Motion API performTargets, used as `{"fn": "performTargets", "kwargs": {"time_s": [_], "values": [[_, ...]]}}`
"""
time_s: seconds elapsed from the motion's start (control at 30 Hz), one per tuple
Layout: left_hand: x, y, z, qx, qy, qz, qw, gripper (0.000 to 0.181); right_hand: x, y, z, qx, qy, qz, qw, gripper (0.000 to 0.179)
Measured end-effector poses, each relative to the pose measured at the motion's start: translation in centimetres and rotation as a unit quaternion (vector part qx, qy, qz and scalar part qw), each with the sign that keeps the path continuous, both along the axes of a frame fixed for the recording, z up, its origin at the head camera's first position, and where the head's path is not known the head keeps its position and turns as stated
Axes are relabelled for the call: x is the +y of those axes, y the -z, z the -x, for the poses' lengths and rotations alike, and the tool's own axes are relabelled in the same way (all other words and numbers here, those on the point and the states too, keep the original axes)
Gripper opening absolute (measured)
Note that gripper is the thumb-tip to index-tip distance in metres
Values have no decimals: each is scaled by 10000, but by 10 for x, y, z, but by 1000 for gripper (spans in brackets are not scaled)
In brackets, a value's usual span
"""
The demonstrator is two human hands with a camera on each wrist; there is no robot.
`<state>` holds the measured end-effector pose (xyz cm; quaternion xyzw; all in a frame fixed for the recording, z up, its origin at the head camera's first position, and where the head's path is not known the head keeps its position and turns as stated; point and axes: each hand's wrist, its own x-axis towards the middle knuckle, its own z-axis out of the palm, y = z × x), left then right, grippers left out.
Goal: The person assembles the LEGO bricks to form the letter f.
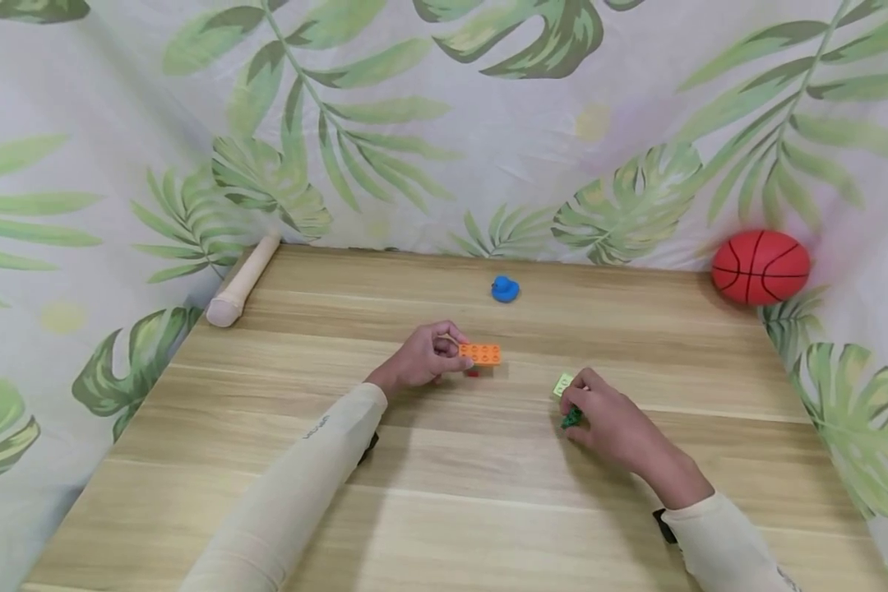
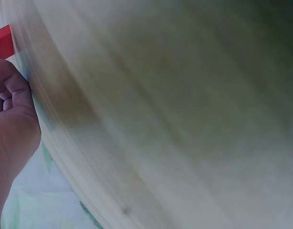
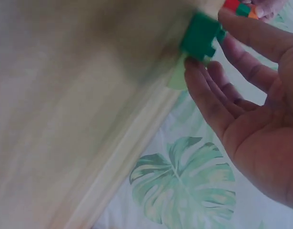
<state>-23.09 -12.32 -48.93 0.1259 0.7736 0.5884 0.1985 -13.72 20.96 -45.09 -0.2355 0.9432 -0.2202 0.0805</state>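
My left hand (image 1: 429,355) pinches an orange toy building brick (image 1: 486,354), studs up, over the middle of the table. Part of a red brick (image 1: 473,373) shows beneath the orange one. In the right wrist view, a red, green and orange cluster appears by that hand; how its parts join is unclear. Between thumb and fingertips my right hand (image 1: 610,419) holds a dark green brick (image 3: 201,36), partly covered in the head view. Just beyond those fingers is a light green brick (image 1: 561,384). The left wrist view catches only a red piece (image 2: 4,42) near the fingers.
Toward the back edge of the wooden table (image 1: 459,534) sits a blue rubber duck (image 1: 505,289). A red toy basketball (image 1: 760,267) occupies the back right corner. Along the back left edge lies a pale cylindrical stick (image 1: 246,279). Leaf-patterned cloth (image 1: 385,164) hangs behind the table.
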Motion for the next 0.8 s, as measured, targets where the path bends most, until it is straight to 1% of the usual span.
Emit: {"fn": "performTargets", "kwargs": {"time_s": [0.07, 0.13, 0.23, 0.33, 0.57, 0.8], "values": [[0, 2, 0, -13, 7, 17, 10000, 27, 0, 4, -4, 211, -14, 57, 9998, 25], [0, 3, 0, -23, 29, 4, 10000, 27, 0, 7, -6, 365, 121, 112, 9992, 27], [0, 2, 0, -48, 53, -31, 10000, 27, 1, 11, -9, 417, 450, 122, 9980, 31], [-1, 1, -1, -74, 53, -50, 9999, 27, 2, 14, -10, 346, 702, 62, 9969, 33], [-2, 0, -1, -83, 51, -23, 9999, 27, 2, 15, -8, 256, 650, -36, 9976, 29], [-1, 0, 0, -99, 84, -68, 9999, 26, 0, 13, -7, -56, 670, -110, 9977, 32]]}}
